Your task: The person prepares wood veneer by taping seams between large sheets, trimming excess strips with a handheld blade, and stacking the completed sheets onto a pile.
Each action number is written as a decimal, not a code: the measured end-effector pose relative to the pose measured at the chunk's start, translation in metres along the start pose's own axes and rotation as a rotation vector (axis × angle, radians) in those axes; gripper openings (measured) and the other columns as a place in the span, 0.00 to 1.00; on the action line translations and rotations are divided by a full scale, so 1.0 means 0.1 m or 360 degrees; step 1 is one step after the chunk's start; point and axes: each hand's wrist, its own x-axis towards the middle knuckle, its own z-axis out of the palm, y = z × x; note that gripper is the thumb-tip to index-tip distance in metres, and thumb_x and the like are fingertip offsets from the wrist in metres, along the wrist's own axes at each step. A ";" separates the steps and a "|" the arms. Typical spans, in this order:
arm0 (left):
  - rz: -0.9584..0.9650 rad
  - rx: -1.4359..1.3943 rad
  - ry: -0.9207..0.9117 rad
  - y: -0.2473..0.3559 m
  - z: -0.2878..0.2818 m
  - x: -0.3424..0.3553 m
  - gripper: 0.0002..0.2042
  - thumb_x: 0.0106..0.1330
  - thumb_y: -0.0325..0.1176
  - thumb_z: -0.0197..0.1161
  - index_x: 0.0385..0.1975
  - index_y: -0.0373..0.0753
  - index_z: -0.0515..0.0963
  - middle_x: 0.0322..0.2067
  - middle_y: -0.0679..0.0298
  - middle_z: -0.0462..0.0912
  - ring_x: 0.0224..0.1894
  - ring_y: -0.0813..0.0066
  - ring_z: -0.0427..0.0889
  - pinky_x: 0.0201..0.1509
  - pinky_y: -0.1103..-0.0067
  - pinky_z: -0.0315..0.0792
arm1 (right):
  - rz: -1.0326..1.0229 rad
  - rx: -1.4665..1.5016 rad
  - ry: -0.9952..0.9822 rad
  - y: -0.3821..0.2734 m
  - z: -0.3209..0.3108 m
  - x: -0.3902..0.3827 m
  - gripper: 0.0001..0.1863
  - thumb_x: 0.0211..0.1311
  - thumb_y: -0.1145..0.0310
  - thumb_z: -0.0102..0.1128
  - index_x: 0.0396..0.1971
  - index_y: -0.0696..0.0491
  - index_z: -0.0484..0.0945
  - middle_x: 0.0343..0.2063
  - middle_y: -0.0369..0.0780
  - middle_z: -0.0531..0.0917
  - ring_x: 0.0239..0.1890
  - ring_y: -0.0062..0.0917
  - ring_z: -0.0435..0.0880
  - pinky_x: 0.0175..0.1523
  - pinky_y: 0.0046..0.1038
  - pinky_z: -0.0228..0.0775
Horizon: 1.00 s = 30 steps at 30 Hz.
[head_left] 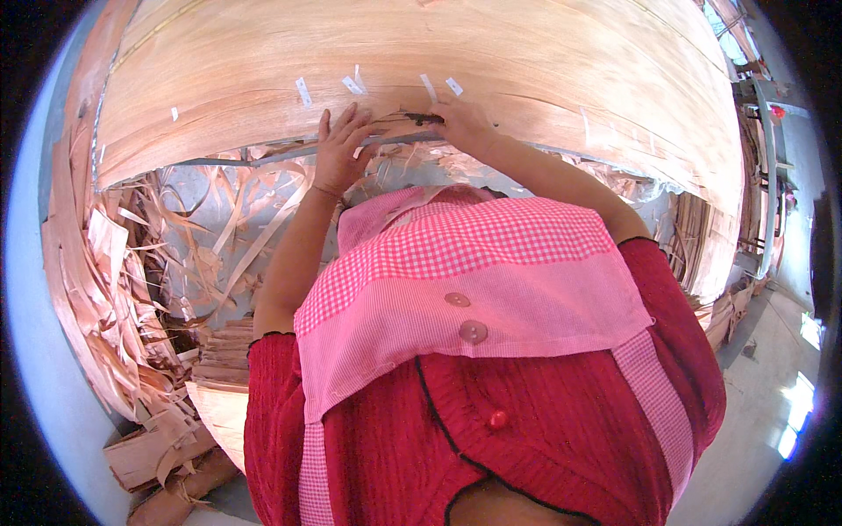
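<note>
A broad sheet of pale wood veneer [526, 53] covers the bench in front of me. My left hand [344, 149] rests at its near edge with fingers spread, holding nothing. To its right, my right hand [463, 124] has its fingers bent and drawn together on the veneer; what they pinch, if anything, is hidden. Beside those fingertips lies a dark, ragged patch [423, 117], a hole or a dark scrap; I cannot tell which. Small white tape strips [303, 91] lie on the veneer just beyond both hands, with another piece of tape [453, 86] close to the right fingers.
Torn veneer strips [105, 263] heap up at the left, and more hang below the bench edge. Stacked veneer offcuts [226, 351] sit low on the left. A blue-grey metal frame [772, 175] stands at the right, above a concrete floor [763, 386].
</note>
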 end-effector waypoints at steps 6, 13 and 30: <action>-0.0066 0.0056 -0.0084 0.05 -0.02 0.03 0.14 0.48 0.33 0.63 0.37 0.46 0.73 0.48 0.69 0.72 0.58 0.69 0.62 0.62 0.59 0.41 | 0.0020 0.0001 -0.0100 0.00 0.00 -0.02 0.09 0.49 0.65 0.55 0.30 0.52 0.73 0.28 0.42 0.75 0.32 0.37 0.76 0.34 0.34 0.67; -0.0081 -0.0007 0.0162 0.01 0.01 0.05 0.14 0.49 0.32 0.62 0.37 0.43 0.73 0.46 0.66 0.73 0.55 0.65 0.65 0.59 0.63 0.49 | -0.0041 0.0132 0.0010 0.03 0.02 -0.14 0.12 0.49 0.63 0.56 0.32 0.54 0.74 0.27 0.44 0.77 0.31 0.38 0.76 0.34 0.34 0.68; -0.0663 -0.0184 -0.0508 0.57 -0.12 -0.01 0.09 0.54 0.35 0.55 0.30 0.40 0.78 0.28 0.56 0.79 0.33 0.59 0.77 0.37 0.71 0.69 | 0.0347 0.0591 -0.0417 -0.28 -0.37 -0.28 0.16 0.49 0.60 0.57 0.39 0.50 0.75 0.24 0.43 0.79 0.26 0.33 0.77 0.33 0.28 0.66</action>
